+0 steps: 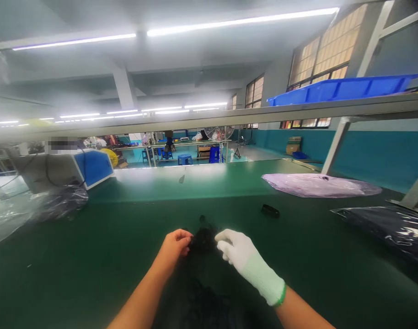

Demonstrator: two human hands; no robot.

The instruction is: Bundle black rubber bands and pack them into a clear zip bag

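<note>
My left hand [177, 244] is bare, its fingers pinched at the left edge of a small black tangled bundle [204, 241]. On the right side of that bundle is my right hand [234, 249], in a white knitted glove with a green cuff. Its fingers are curled and closed; what lies between their tips is too dark to make out. The bundle is blurred, and I cannot tell its exact kind. Closer to me, a larger dark heap [207, 304] lies on the green table [109, 265]. A small black oval piece [270, 210] rests beyond my right hand.
Pink items in a clear bag [318, 185] and a black plastic-wrapped pack [387, 228] lie at right. A blue-and-white machine [92, 167] and clear plastic bags [58, 205] are at left. Overhead, a shelf [202, 119] crosses the table and carries a blue tray [342, 89].
</note>
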